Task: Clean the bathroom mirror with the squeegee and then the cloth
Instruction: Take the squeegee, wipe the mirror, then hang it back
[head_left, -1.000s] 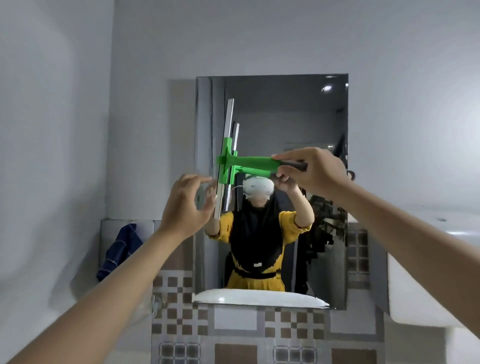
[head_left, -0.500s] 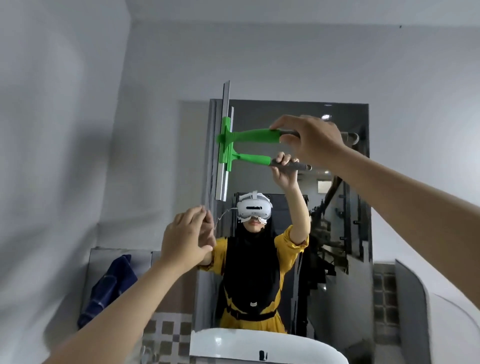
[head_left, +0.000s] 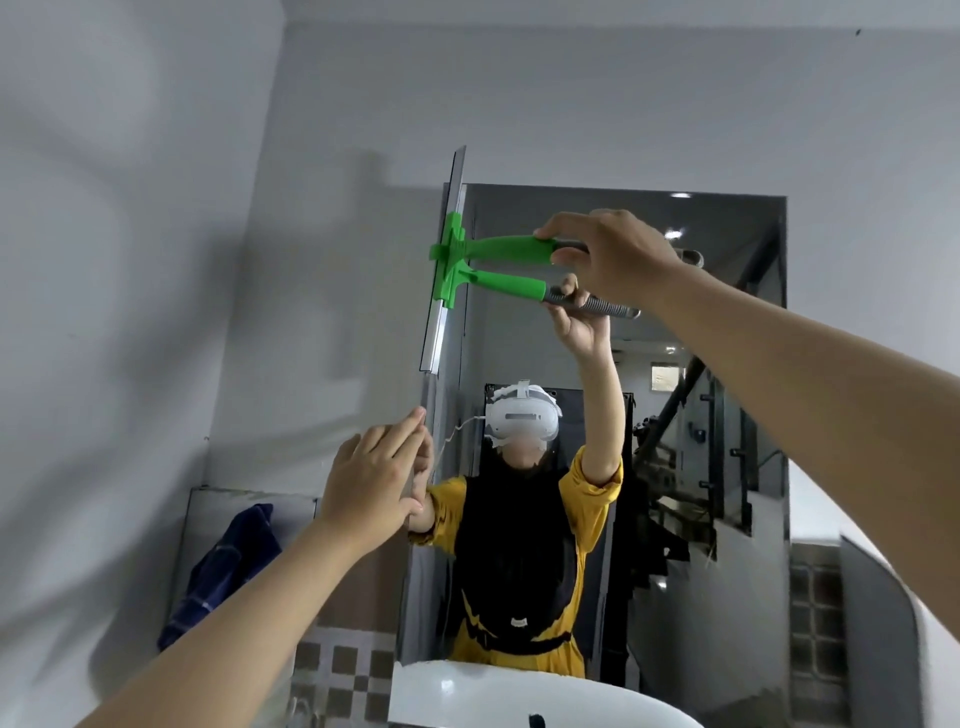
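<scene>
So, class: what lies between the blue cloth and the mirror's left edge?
In the head view, only the left hand and its forearm cross between the blue cloth and the mirror.

The squeegee (head_left: 447, 270) stands along the mirror's (head_left: 675, 415) left edge, cloth (head_left: 223, 571) lower left.

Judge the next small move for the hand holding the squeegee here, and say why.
Probably draw the squeegee sideways to the right across the mirror. The right hand grips its handle, the blade stands upright along the mirror's top left edge, and the glass to its right lies ahead of it. The left hand rests at the left edge, lower down.
</scene>
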